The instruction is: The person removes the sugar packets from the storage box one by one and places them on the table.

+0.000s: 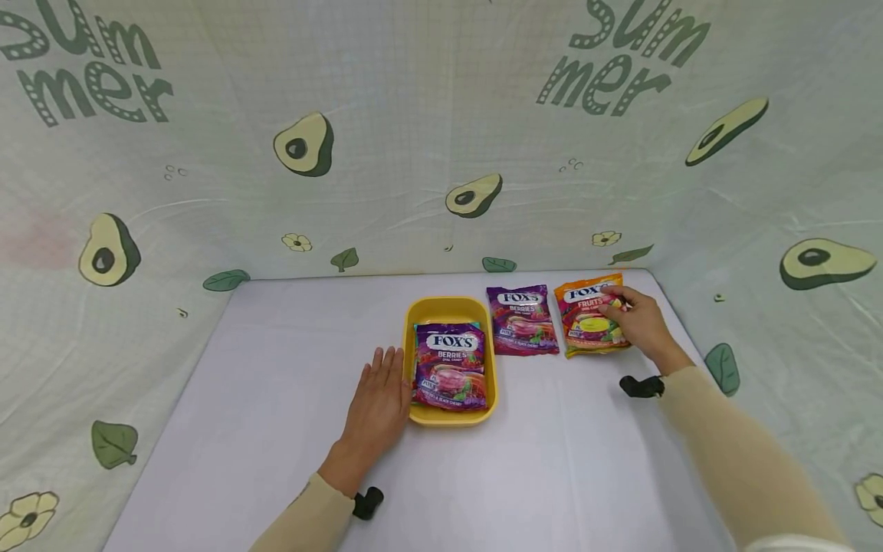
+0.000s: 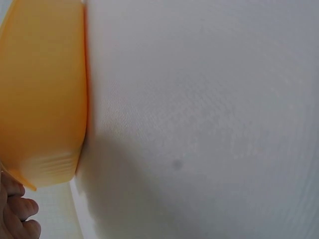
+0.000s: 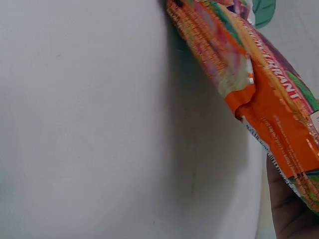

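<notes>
My right hand [image 1: 643, 324] pinches the right edge of an orange Fox's Fruits candy bag [image 1: 585, 326] at the right of the table. Seen from the right wrist, the bag's orange back [image 3: 279, 124] is tilted, with a shadow beneath it. A yellow tray [image 1: 451, 418] stands in the middle, holding a purple Fox's Berries bag [image 1: 451, 372]; a bit of teal wrapper shows under that bag. Against the tray's left side rests my left hand [image 1: 378, 406], fingers straight. The left wrist view shows the tray's outer wall [image 2: 42, 89] and a few fingertips [image 2: 22, 206].
Another purple Berries candy bag [image 1: 523, 326] lies between the tray and the orange bag. A white cloth covers the table [image 1: 552, 475]. Behind and at both sides hangs a printed curtain [image 1: 386, 153] with avocados and leaves.
</notes>
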Available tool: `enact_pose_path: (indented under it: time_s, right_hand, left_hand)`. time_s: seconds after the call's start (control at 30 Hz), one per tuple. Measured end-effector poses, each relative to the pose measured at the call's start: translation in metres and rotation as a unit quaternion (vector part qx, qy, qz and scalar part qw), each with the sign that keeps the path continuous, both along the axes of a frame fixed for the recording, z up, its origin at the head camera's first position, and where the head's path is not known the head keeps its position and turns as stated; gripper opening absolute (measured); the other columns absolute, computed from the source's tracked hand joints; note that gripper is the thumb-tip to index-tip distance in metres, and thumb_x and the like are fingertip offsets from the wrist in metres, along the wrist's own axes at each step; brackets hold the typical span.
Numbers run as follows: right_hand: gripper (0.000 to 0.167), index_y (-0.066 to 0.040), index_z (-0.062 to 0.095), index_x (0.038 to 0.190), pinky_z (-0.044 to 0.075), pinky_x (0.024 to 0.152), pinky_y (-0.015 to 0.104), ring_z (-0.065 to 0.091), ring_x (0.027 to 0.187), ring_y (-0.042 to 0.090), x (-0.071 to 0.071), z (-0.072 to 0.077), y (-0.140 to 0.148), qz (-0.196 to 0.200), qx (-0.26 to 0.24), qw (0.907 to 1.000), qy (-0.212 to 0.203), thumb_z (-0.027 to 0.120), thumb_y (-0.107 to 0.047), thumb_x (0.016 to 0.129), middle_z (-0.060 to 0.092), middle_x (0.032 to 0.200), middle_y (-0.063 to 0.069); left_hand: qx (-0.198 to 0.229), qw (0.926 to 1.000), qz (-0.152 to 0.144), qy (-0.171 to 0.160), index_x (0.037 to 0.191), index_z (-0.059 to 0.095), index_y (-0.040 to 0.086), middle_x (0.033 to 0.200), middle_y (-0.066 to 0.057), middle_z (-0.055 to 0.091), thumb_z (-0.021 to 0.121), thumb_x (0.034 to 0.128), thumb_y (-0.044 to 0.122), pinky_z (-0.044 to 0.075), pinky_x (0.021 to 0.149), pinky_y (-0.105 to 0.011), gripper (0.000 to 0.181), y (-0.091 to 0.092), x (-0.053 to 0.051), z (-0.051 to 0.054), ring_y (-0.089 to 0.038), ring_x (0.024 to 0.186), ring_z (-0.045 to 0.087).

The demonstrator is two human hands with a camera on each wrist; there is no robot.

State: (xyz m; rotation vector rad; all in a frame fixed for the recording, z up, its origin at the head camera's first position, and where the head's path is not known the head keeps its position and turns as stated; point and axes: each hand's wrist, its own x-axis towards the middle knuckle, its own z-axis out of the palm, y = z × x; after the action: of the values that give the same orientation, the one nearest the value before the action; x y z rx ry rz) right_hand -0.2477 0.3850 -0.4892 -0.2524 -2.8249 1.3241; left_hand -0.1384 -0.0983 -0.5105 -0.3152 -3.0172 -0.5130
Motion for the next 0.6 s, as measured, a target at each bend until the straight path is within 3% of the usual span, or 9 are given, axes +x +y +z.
enact_pose_path:
  time_s: [0.33,0.6]
  right_hand:
    - [0.052,-0.005,0.049,0.155,0.046,0.105,0.062,0.049,0.129,0.047,-0.011,-0.019,0.002,0.010,0.046,0.9988,-0.015,0.057,-0.030,0.110,0.042,0.159,0.033]
    - [0.052,-0.004,0.045,0.157,0.039,0.113,0.070,0.047,0.132,0.051,-0.016,-0.022,-0.001,0.031,0.104,0.9935,-0.035,0.056,-0.025,0.110,0.041,0.157,0.037]
  left_hand:
    - [0.006,1.0000,-0.002,0.006,0.164,0.035,0.001,0.169,-0.018,0.037,0.050,0.1106,0.032,0.026,0.128,-0.056,0.063,-0.001,0.000,-0.001,-0.036,0.161,0.025]
    - [0.000,0.9999,-0.013,0.002,0.164,0.033,0.001,0.170,-0.018,0.035,0.049,0.1110,0.033,0.024,0.129,-0.055,0.064,-0.003,-0.001,0.001,-0.036,0.162,0.024]
